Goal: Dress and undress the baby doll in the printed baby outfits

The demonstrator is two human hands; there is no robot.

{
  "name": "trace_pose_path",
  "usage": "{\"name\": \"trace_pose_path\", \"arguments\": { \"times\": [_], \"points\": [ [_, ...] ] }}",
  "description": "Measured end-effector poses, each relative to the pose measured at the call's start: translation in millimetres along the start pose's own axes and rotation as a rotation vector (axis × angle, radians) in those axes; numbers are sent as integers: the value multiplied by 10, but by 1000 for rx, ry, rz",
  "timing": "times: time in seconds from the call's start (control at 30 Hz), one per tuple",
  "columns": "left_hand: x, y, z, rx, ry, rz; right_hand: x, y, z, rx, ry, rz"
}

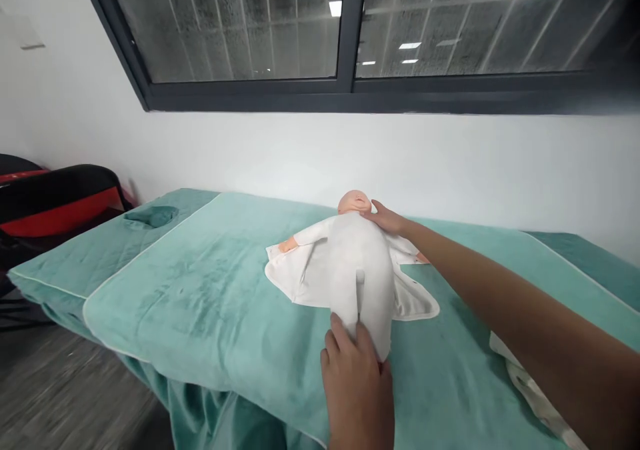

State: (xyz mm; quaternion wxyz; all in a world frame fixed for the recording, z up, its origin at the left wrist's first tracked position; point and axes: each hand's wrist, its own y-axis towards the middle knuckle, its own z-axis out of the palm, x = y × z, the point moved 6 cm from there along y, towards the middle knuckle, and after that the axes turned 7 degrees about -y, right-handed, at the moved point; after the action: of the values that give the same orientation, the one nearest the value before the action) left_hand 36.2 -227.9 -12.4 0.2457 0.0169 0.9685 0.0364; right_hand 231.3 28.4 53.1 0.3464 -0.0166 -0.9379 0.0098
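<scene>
1. The doll (361,250) is lying on the green bed cover (200,303), head toward the wall (240,150), white cloth (313,277) spreading at both sides.
2. The left hand (356,377) is holding the legs' lower ends, fingers bent around them.
3. The right hand (387,218) is touching the shoulder beside the head, fingers part-spread; any grip: cannot tell.
4. Judgement: positioning is apparently under way; the next move is calling for steady support at both ends.

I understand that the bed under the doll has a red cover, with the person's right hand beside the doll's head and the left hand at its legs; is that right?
Not quite: the head view shows that the cover is green, not red. The doll's head does have the right hand beside it, and the left hand is at its legs.
</scene>
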Motion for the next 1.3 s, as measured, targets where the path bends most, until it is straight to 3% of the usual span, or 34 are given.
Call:
{"name": "trace_pose_path", "arguments": {
  "times": [0.1,0.2,0.3,0.4,0.47,0.57,0.63,0.73,0.83,0.97,1.1,1.2,1.3],
  "points": [
    [-3,10,104,35,-40,-41,-10,81,129,5,-62,18],
    [67,10,80,41,-119,-52,27,142,192,-6,-150,7],
    [247,143,-53,36,-266,-9,204,173,134,-169,-403,-146],
    [479,557,-202,-19,-398,157,532,165,206,-362,-634,-363],
    [652,941,-266,-135,-283,248,738,197,445,-305,-688,-440],
    [815,1495,-193,-163,-26,330,1017,247,1013,-18,-797,-592],
    [881,1772,-151,-172,76,317,1137,279,1322,113,-827,-655],
    [947,2045,-139,-188,88,230,1192,352,1550,173,-839,-651],
    [979,2225,-99,-138,55,168,1142,383,1513,117,-835,-610],
    [1072,2392,-85,-86,-51,62,1019,314,1209,-17,-619,-539],
    [1259,2431,-221,-196,-513,-76,970,206,1055,42,-423,-577],
    [1320,2411,-287,-240,-838,-52,974,182,1090,111,-448,-589],
    [1368,2416,-253,-232,-1005,-67,985,194,1124,94,-509,-567]
  ]
}}
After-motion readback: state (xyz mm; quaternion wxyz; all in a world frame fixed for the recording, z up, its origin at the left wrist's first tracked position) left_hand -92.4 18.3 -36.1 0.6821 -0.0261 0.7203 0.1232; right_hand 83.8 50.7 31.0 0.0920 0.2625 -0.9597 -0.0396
